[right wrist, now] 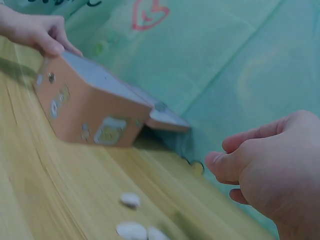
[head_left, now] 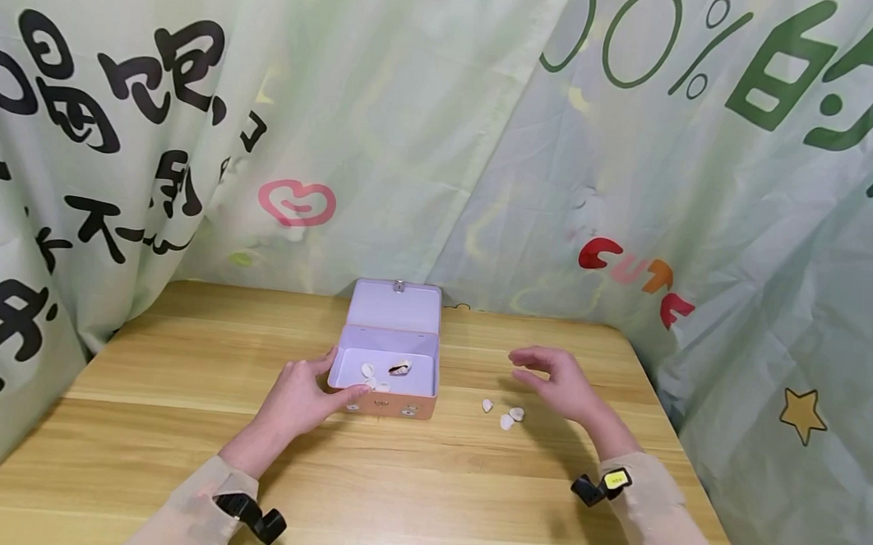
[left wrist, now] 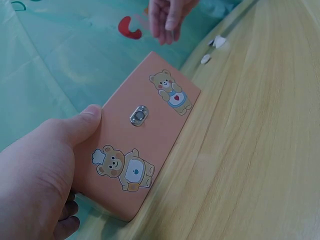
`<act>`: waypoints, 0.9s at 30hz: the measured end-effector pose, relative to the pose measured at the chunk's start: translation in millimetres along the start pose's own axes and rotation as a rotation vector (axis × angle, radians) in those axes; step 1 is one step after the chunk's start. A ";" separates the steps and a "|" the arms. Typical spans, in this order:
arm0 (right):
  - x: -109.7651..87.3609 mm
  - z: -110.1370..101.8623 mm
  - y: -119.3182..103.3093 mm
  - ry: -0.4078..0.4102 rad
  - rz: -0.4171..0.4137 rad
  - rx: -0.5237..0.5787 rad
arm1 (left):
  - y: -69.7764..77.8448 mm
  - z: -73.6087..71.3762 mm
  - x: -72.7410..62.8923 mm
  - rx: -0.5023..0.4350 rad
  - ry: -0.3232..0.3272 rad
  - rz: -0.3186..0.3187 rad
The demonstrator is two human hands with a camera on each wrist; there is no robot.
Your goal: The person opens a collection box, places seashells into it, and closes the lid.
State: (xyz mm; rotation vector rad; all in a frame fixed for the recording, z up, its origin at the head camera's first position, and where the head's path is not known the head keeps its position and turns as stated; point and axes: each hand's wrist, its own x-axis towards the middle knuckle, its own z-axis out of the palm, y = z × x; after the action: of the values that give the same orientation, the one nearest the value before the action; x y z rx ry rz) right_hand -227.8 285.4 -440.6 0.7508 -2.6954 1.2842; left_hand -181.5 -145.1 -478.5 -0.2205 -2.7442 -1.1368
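Note:
A small orange tin box [left wrist: 127,130] with printed bears and a metal clasp stands on the table, its lilac-lined lid [head_left: 394,306] tipped back. My left hand [head_left: 298,397] grips its left front corner, thumb along the front rim. Inside lie several small white shell-like pieces [head_left: 368,370] and a darker, brown-and-white one [head_left: 400,368]. To the right of the box, three white shell-like pieces [head_left: 506,422] rest on the wood. Over the table beyond them hovers my right hand [head_left: 557,383], fingers loosely bent, with nothing visible between them.
The wooden table [head_left: 410,485] runs back to a printed cloth curtain [head_left: 384,138], which hangs along its back and both sides. The open lid reaches close to this cloth. Black cameras sit on both wrists.

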 end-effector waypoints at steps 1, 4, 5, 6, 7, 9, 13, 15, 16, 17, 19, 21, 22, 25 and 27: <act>-2.2 -1.9 3.7 0.005 0.006 -0.009 | -0.1 0.1 0.2 -0.001 -0.002 -0.001; -7.7 -6.8 13.8 0.015 0.023 -0.035 | 0.6 -0.5 0.5 -0.004 -0.006 -0.007; -9.4 -7.7 16.6 0.021 0.036 -0.040 | 1.0 -0.8 0.6 -0.004 -0.008 -0.009; -11.0 -8.7 19.2 0.023 0.048 -0.047 | 1.3 -1.1 0.6 -0.005 -0.009 -0.011; -12.6 -9.4 21.9 0.023 0.064 -0.050 | 1.5 -1.3 0.6 -0.006 -0.011 -0.011; -16.2 -10.6 26.5 0.021 0.098 -0.057 | 2.0 -1.6 0.1 -0.007 -0.013 -0.011; -23.6 -12.2 38.1 0.021 0.139 -0.071 | 1.4 -0.7 -0.4 -0.004 -0.010 -0.002; -27.2 -12.8 43.9 0.031 0.144 -0.088 | 1.2 -0.3 -0.5 -0.002 -0.010 -0.001; -28.9 -12.9 46.4 0.037 0.145 -0.095 | 0.8 0.1 -0.4 -0.001 -0.010 -0.001; -30.6 -12.9 48.5 0.044 0.148 -0.102 | 0.7 0.2 -0.3 -0.002 -0.009 0.000; -33.9 -12.9 52.7 0.057 0.157 -0.120 | 0.3 0.3 -0.2 -0.003 -0.006 -0.002; -36.1 -12.2 56.3 0.067 0.165 -0.130 | -0.2 0.4 0.1 -0.004 0.001 0.002; -37.1 -11.7 58.1 0.071 0.169 -0.133 | -0.2 0.3 0.3 -0.005 0.005 0.003; -40.0 -10.6 63.4 0.068 0.162 -0.147 | -0.1 0.2 0.7 -0.010 0.010 0.000; -41.5 -9.8 66.3 0.067 0.149 -0.158 | -0.1 0.4 1.0 -0.015 0.007 -0.001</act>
State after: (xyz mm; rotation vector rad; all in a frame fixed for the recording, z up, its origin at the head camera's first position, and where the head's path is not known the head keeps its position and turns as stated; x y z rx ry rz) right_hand -222.8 344.6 -492.3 0.4900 -2.8019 1.0838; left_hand -182.6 -144.9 -478.6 -0.2167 -2.7304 -1.1572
